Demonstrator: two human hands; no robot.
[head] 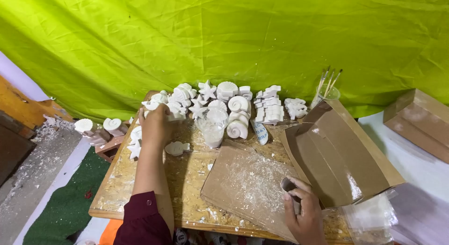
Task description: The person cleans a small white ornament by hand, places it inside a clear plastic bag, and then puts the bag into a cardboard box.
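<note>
My left hand [155, 125] reaches out to the far left of the wooden board table [187, 175] and closes around a white plaster shell figure [174, 115] in the pile. My right hand [303, 212] rests at the near edge, gripping a small dark tool [288, 186] against a dusty cardboard sheet [248, 184]. A white plaster fish [177, 148] lies just right of my left forearm. Several white plaster shells and starfish [224, 102] are stacked along the far edge.
A clear plastic cup with white liquid [213, 126] stands mid-table. An open cardboard box [336, 151] sits at the right, a glass with brushes [327, 88] behind it. Another box [418, 121] lies far right. Green cloth [224, 39] hangs behind.
</note>
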